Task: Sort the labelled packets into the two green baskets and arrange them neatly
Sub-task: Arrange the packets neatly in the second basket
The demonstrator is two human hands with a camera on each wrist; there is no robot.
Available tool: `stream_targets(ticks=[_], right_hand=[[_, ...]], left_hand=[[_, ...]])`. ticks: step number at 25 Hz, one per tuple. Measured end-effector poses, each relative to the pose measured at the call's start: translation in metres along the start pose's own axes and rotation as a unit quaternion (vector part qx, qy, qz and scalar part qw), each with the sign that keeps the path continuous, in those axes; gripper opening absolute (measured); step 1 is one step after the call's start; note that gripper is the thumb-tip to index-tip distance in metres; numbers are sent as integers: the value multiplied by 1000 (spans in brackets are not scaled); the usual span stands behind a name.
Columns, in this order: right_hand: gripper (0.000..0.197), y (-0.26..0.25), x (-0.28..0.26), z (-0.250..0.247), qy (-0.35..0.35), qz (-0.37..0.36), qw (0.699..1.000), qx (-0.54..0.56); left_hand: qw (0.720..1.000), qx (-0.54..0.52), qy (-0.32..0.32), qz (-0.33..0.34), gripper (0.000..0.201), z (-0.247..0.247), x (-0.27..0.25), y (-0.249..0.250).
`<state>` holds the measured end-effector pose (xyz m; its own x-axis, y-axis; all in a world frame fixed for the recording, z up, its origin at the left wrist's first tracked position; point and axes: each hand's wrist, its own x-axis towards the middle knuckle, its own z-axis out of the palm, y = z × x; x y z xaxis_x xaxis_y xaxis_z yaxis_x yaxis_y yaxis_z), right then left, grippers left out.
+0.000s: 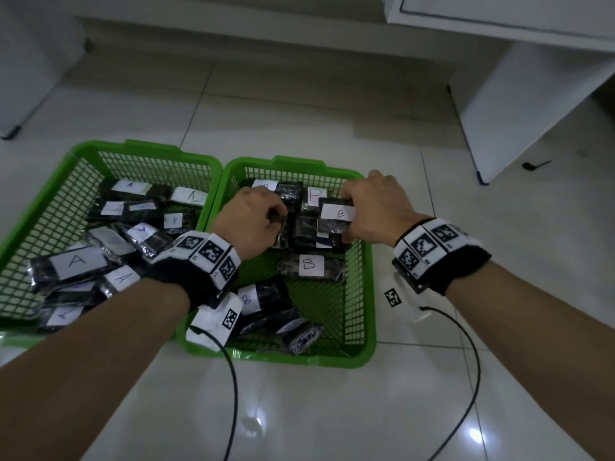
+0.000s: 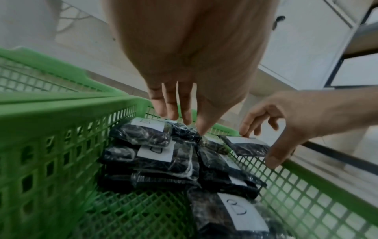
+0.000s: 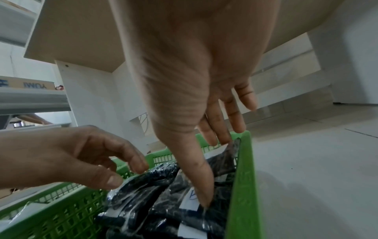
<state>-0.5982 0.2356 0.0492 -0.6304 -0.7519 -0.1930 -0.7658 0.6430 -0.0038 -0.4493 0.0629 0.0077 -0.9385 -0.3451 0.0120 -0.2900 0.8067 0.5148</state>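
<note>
Two green baskets stand side by side on the floor. The left basket (image 1: 146,151) holds several dark packets labelled A (image 1: 76,261). The right basket (image 1: 366,294) holds several labelled B (image 1: 311,264). Both hands are inside the right basket at its far end. My right hand (image 1: 346,217) (image 3: 212,169) grips one B packet (image 1: 336,216) (image 2: 245,145), fingers on its far edge and thumb on its near part, close to the right wall. My left hand (image 1: 278,214) (image 2: 184,124) reaches down with fingers fairly straight, its fingertips touching the packets (image 2: 155,152) stacked there.
The floor is white tile (image 1: 332,410). A white cabinet (image 1: 519,111) stands at the back right, and another white unit (image 1: 26,78) at the back left. Black cables (image 1: 233,394) trail from both wrist bands across the floor in front of the baskets.
</note>
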Motion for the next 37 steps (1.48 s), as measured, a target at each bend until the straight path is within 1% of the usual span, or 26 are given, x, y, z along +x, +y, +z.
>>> stream_targets(ticks=[2, 4, 6, 9, 11, 13, 15, 16, 17, 19, 20, 21, 22, 23, 24, 26, 27, 29, 30, 31, 32, 33, 34, 35, 36, 37], right_hand=[[61, -5, -2, 6, -13, -19, 1000, 5], [58, -11, -2, 15, -26, -39, 999, 10], [51, -13, 0, 25, -22, -43, 999, -18], [37, -13, 3, 34, 5, -43, 998, -55], [32, -15, 4, 37, 8, -43, 997, -60], [38, -15, 4, 38, -1, -46, 997, -61], [45, -16, 2, 36, -6, -55, 997, -55], [45, -16, 1, 34, 3, -62, 997, -53], [44, -16, 0, 32, 15, -68, 996, -50], [43, -18, -2, 33, 30, -78, 996, -34], [43, -20, -2, 32, 31, -80, 996, -25], [43, -23, -3, 33, 26, -79, 996, -14], [42, -24, -4, 34, 22, -79, 997, -5], [40, -26, -4, 36, 18, -80, 997, 6], [35, -26, -5, 37, 15, -82, 996, 21], [25, -26, -7, 38, -11, -85, 992, 94], [21, -25, -8, 38, -42, -91, 984, 151], [18, -24, -9, 34, -128, -109, 951, 259], [17, -25, -11, 32, -175, -113, 927, 310], [19, -27, -11, 30, -224, -113, 898, 362], [25, -29, -12, 29, -275, -107, 859, 419], [32, -29, -12, 28, -322, -102, 813, 474], [36, -29, -11, 28, -351, -101, 774, 518], [37, -27, -10, 27, -358, -103, 753, 543], [36, -26, -8, 26, -343, -106, 757, 546], [35, -25, -7, 26, -307, -105, 783, 531]], left_hand=[[998, 31, -29, 38, 18, 7, 3, 1], [998, 32, -53, 33, 16, 11, 5, 6], [996, 35, -76, 29, 14, 14, 4, 10], [985, 85, -146, 40, 11, 23, -2, 14], [976, 103, -185, 48, 17, 29, -5, 16], [974, 90, -200, 52, 21, 30, -7, 18], [977, 52, -198, 66, 14, 23, -8, 21], [976, 23, -204, 69, 12, 18, -11, 24], [973, -14, -223, 59, 14, 11, -15, 30], [949, -64, -309, 13, 34, 0, -29, 45], [931, -47, -362, 1, 46, -3, -36, 53], [912, -9, -411, 3, 53, -3, -44, 59], [895, 21, -446, 7, 55, -2, -50, 63], [885, 33, -465, -1, 52, -1, -54, 64], [881, 22, -471, -22, 47, -2, -54, 65], [886, 5, -461, -58, 34, -10, -50, 60], [891, 1, -449, -64, 29, -16, -46, 55], [904, -36, -420, -78, 27, -32, -38, 43], [911, -76, -396, -91, 25, -39, -35, 38], [919, -123, -358, -105, 22, -44, -31, 33], [928, -170, -309, -119, 17, -48, -28, 27], [936, -206, -254, -126, 13, -50, -25, 22], [944, -231, -203, -120, 13, -50, -23, 17], [952, -240, -160, -100, 16, -49, -21, 11], [961, -233, -125, -74, 20, -48, -20, 5], [968, -223, -101, -52, 25, -46, -20, -1]])
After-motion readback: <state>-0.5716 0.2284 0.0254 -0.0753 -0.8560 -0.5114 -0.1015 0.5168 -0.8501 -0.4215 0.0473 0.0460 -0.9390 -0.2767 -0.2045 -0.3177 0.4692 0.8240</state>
